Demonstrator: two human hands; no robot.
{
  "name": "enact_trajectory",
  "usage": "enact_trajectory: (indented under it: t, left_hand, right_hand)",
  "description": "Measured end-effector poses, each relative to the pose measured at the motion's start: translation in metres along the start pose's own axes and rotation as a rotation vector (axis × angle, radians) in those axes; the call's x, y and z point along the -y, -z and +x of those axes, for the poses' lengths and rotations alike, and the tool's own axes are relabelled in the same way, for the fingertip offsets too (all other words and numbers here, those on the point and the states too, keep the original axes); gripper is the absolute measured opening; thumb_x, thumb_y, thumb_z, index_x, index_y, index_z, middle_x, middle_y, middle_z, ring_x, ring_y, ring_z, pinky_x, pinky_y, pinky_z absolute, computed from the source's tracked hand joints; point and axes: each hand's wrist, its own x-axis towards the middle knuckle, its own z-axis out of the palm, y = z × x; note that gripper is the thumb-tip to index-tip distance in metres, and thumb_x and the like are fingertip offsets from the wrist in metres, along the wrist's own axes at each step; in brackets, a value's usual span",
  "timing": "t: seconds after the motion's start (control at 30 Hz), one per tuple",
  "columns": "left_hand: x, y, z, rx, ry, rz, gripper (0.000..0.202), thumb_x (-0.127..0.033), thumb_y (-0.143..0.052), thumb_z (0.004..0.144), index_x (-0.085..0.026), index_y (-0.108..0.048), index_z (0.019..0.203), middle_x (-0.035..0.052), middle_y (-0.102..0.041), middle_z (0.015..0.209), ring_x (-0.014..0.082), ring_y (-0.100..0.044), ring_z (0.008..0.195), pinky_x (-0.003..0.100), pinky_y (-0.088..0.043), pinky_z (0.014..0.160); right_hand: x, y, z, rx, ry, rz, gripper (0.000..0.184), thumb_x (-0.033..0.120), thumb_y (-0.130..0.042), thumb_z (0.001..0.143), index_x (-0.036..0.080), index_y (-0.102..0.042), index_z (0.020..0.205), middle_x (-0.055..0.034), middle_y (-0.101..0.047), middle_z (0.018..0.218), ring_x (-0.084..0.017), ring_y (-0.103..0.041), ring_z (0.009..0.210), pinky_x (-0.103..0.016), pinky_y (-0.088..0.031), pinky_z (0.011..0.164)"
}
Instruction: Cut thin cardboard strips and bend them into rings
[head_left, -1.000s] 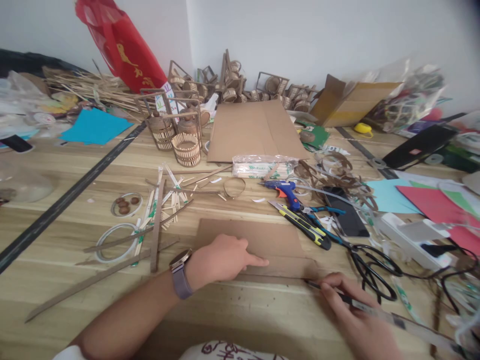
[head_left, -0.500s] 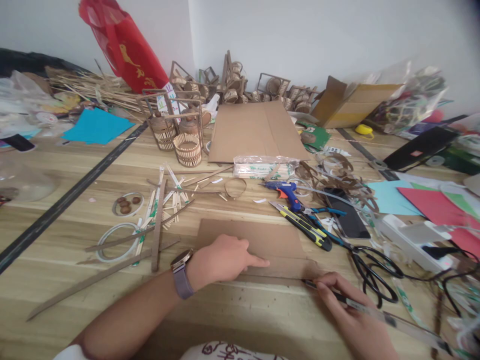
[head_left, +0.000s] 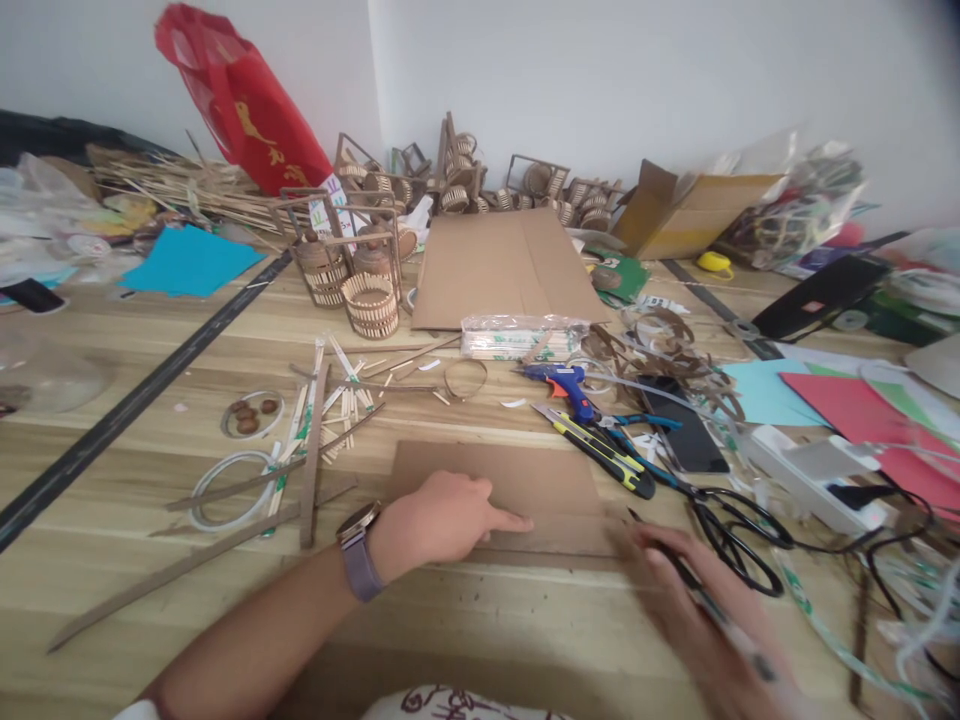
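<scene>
My left hand [head_left: 442, 518], with a watch on its wrist, rests on a small brown cardboard sheet [head_left: 536, 475]. Its index finger stretches out and presses on a narrow cardboard strip [head_left: 562, 536] along the sheet's near edge. The other fingers are partly bent and hidden under the hand. Just right of the sheet, my right hand [head_left: 701, 590], smeared by motion, grips a pen [head_left: 682, 568] with a dark front and a clear barrel. The pen's tip points up and left, near the strip's right end, seemingly raised off the cardboard.
A yellow-black utility knife [head_left: 600, 455], a blue glue gun [head_left: 562, 385] and black-handled scissors [head_left: 739, 540] lie right of the sheet. Left are wooden sticks [head_left: 307, 410] and a tape ring [head_left: 225, 490]. Small woven baskets [head_left: 373, 305] and a larger cardboard [head_left: 502, 265] stand behind.
My right hand has swung the pen tip up and away from the strip's right end. My left hand stays pressed on the cardboard. The view has shifted slightly.
</scene>
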Motion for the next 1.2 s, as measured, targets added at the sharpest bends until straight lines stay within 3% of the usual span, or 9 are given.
enact_trajectory:
  t: [0.13,0.27,0.37,0.53,0.93,1.2]
  left_hand:
    - [0.001,-0.007,-0.004,-0.069,0.031,-0.038,0.048,-0.031,-0.054,0.099,-0.045,-0.049,0.144,0.0038,-0.062,0.093,0.0224,-0.067,0.082,0.025,-0.038,0.056]
    - [0.002,-0.011,-0.021,-0.151,0.074,-0.045,0.042,-0.030,-0.060,0.096,-0.035,-0.058,0.138,0.0056,-0.063,0.095,0.0251,-0.066,0.088,0.028,-0.047,0.065]
    - [0.006,-0.011,-0.039,-0.198,0.218,-0.001,0.032,-0.023,-0.057,0.097,-0.025,-0.064,0.127,0.0093,-0.063,0.099,0.0280,-0.065,0.091,0.033,-0.050,0.071]
    - [0.012,-0.015,-0.060,-0.139,0.472,0.034,0.030,-0.018,-0.053,0.097,-0.017,-0.063,0.125,0.0136,-0.062,0.104,0.0306,-0.067,0.091,0.040,-0.053,0.076]
    - [-0.001,-0.026,-0.066,-0.162,0.471,-0.190,0.024,-0.026,-0.050,0.101,-0.019,-0.063,0.121,0.0113,-0.058,0.118,0.0268,-0.069,0.095,0.042,-0.055,0.085]
    - [-0.012,-0.046,-0.079,-0.239,0.510,-0.273,0.036,-0.025,-0.057,0.096,-0.021,-0.060,0.132,0.0161,-0.053,0.138,0.0308,-0.064,0.112,0.047,-0.053,0.096]
  right_hand:
    - [0.003,-0.022,0.006,0.023,0.271,-0.053,0.039,0.047,-0.043,0.100,0.023,-0.073,0.109,-0.0093,-0.077,0.103,-0.027,-0.070,0.101,-0.041,-0.054,0.093]
    - [-0.002,-0.027,0.008,0.086,0.375,-0.153,0.037,0.046,-0.046,0.101,0.024,-0.073,0.113,-0.0112,-0.075,0.109,-0.026,-0.068,0.106,-0.041,-0.054,0.091]
    - [-0.003,-0.025,0.007,0.137,0.365,-0.165,0.036,0.044,-0.044,0.101,0.026,-0.072,0.114,-0.0110,-0.074,0.109,-0.026,-0.069,0.105,-0.040,-0.055,0.089]
    - [-0.003,-0.024,0.005,0.168,0.322,-0.115,0.035,0.044,-0.044,0.101,0.028,-0.072,0.115,-0.0098,-0.074,0.112,-0.026,-0.068,0.105,-0.041,-0.054,0.091]
    - [-0.029,-0.006,0.019,0.267,0.323,-0.232,0.034,0.043,-0.047,0.099,0.031,-0.068,0.123,-0.0074,-0.074,0.118,-0.025,-0.070,0.108,-0.037,-0.058,0.084]
    - [-0.005,-0.009,0.015,0.183,0.211,-0.020,0.028,0.041,-0.053,0.096,0.025,-0.070,0.110,-0.0099,-0.077,0.109,-0.027,-0.071,0.102,-0.042,-0.056,0.091]
